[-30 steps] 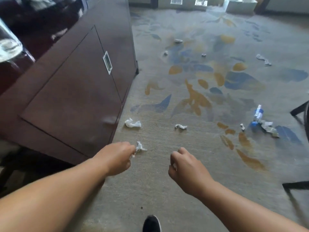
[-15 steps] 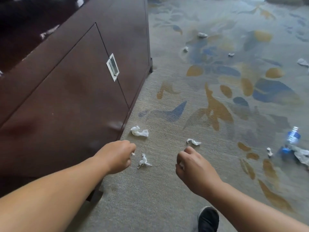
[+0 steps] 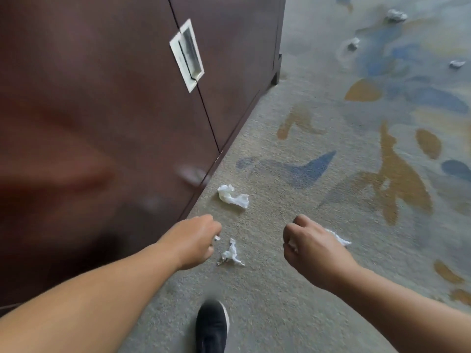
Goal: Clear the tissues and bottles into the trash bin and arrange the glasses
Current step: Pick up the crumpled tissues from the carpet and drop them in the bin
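Note:
Crumpled white tissues lie on the patterned carpet. One tissue (image 3: 233, 196) sits close to the cabinet's base, and a smaller tissue (image 3: 232, 254) lies between my two hands. A third tissue (image 3: 340, 239) is partly hidden behind my right hand. My left hand (image 3: 195, 240) is a closed fist with a scrap of white tissue showing at its fingertips. My right hand (image 3: 309, 244) is also closed, with a bit of white showing inside the curled fingers. Both hands hover low over the floor. No bottle, glass or bin is in view.
A dark brown cabinet (image 3: 114, 123) with a recessed metal handle (image 3: 187, 54) fills the left side, its base edge running right beside the tissues. More tissue balls (image 3: 395, 15) (image 3: 354, 43) (image 3: 457, 64) lie farther off at the top right. My black shoe (image 3: 211, 327) stands below the hands.
The view has moved forward and tilted down, so the near tissues appear larger and closer to my hands. The blue bottle at the right has left the frame. Both fists stay closed.

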`<state>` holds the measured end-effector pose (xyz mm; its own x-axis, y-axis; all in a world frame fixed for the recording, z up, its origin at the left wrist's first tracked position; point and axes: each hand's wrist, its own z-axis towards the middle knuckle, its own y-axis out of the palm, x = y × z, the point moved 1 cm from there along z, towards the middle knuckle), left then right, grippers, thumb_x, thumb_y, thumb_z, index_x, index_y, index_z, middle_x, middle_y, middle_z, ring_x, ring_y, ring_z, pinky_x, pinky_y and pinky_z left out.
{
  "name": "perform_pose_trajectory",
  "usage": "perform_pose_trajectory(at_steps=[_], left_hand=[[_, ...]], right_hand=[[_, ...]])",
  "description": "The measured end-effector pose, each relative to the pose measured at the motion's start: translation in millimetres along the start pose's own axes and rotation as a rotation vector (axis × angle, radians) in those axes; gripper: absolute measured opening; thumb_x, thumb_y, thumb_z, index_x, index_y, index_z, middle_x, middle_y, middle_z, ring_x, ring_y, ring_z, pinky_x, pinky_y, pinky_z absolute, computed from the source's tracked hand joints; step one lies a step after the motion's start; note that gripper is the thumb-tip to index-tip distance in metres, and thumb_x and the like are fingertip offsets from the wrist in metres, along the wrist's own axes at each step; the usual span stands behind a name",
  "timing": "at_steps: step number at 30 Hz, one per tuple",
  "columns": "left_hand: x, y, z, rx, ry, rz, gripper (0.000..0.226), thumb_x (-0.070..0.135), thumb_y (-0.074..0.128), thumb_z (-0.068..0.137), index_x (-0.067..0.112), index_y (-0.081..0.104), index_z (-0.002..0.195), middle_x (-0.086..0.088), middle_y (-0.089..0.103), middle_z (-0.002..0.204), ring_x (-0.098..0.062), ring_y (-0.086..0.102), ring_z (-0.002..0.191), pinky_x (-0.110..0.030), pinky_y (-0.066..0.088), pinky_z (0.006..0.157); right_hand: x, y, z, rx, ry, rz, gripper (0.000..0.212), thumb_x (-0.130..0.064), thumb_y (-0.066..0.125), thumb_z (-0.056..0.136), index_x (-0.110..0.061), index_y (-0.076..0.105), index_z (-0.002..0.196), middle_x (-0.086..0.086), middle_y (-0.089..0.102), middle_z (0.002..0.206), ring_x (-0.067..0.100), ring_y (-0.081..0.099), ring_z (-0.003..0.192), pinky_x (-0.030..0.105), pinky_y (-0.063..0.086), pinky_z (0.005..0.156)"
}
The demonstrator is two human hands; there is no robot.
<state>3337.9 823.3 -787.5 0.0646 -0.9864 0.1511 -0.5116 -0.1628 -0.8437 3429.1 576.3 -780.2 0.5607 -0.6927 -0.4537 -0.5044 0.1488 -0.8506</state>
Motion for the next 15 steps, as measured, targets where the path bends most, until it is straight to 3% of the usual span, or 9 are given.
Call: perform_pose_trajectory(at_steps=[7, 15], left_hand=[[-51.0, 82.6, 65.0, -0.009, 0.001, -0.041, 0.017, 0.024, 0.047, 0.088, 0.019, 0.052, 0.104, 0.000, 0.047, 0.106, -0.025, 0.055, 0.091, -0.038, 0.043, 0.070], [-65.1, 159.6, 115.9, -0.184, 0.095, -0.081, 0.028, 0.023, 0.051, 0.088, 0.028, 0.049, 0.115, 0.006, 0.043, 0.119, -0.016, 0.052, 0.086, -0.036, 0.048, 0.073]], right_hand=[[20.5, 91.0, 83.0, -0.026, -0.120, 0.010, 0.011, -0.032, 0.053, 0.089, -0.022, 0.055, 0.087, -0.006, 0.045, 0.092, 0.016, 0.051, 0.085, 0.030, 0.047, 0.068], [52.4, 151.0, 134.9, -0.024, -0.207, -0.033, 0.010, -0.032, 0.052, 0.089, -0.022, 0.055, 0.088, -0.007, 0.047, 0.093, 0.013, 0.049, 0.082, 0.027, 0.046, 0.065]])
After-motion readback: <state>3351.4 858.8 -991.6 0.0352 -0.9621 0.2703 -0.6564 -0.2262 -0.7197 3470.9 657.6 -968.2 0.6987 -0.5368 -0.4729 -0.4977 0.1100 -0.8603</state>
